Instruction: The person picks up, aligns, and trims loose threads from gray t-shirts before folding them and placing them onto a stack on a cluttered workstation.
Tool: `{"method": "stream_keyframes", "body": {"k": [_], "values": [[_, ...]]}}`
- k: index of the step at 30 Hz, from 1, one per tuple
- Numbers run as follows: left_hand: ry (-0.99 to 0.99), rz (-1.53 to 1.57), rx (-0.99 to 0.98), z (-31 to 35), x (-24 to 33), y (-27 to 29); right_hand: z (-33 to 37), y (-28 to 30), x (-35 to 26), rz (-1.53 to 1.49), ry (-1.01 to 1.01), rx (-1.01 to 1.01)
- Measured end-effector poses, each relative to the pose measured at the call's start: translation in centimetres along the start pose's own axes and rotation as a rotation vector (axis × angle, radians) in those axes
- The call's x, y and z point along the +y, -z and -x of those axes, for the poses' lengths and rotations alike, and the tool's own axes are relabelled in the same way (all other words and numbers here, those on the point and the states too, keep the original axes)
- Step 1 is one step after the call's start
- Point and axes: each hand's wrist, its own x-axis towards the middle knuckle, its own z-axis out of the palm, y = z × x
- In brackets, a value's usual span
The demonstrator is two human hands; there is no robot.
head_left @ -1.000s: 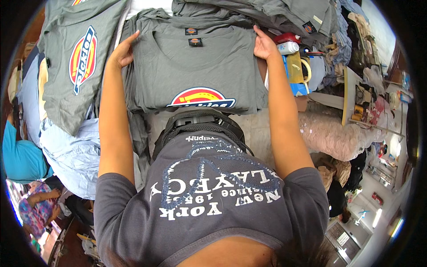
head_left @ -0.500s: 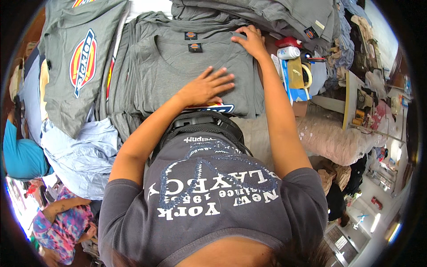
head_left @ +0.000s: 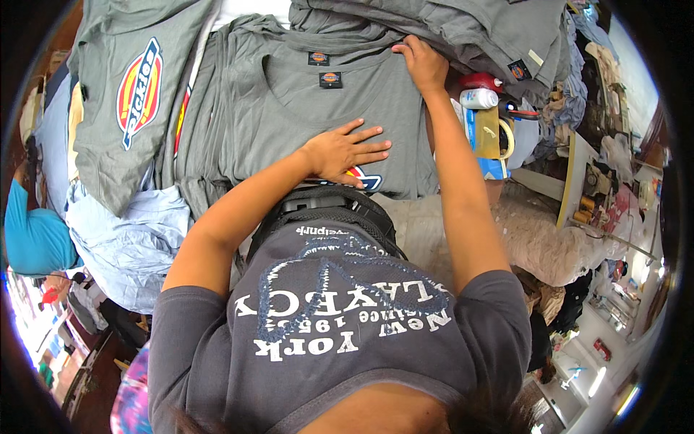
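The shirt (head_left: 325, 108) lay flat in front of me, grey and folded, on top of more grey cloth. Its scooped neck faced away from me, with a dark label (head_left: 330, 79) inside. A red, yellow and blue print (head_left: 370, 181) showed at the near edge, partly under my spread left hand (head_left: 345, 152); my right hand (head_left: 426, 65) touched the far right corner.
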Motion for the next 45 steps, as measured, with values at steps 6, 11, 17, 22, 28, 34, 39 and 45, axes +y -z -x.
{"method": "stream_keyframes", "body": {"k": [6,11,17,22,28,34,39,45], "values": [[-0.004,-0.037,-0.046,-0.5,-0.1,0.8,0.8,-2.0,1.3,-0.008,0.031,0.066],[0.355,0.017,0.428,2.6,-3.4,4.1,1.6,2.3,-0.4,0.041,0.052,-0.093],[0.867,-0.610,0.465,10.7,-10.8,7.7,6.4,1.7,-3.6,0.001,0.015,-0.012],[0.823,-0.562,0.252,10.6,-13.8,8.3,6.8,1.2,-4.1,0.098,0.009,-0.072],[0.852,-0.750,0.353,12.5,-17.9,7.6,6.6,1.1,-3.9,0.089,0.037,-0.077],[0.966,-0.573,0.531,11.8,-14.4,8.7,7.3,2.5,-2.7,-0.087,0.042,-0.062],[1.091,-0.156,0.825,15.8,-3.8,6.8,13.0,10.2,-1.6,-0.626,-0.365,-0.160],[1.433,0.496,0.695,19.2,9.0,-0.7,23.8,15.1,-1.4,-0.770,-0.701,-0.563]]}}
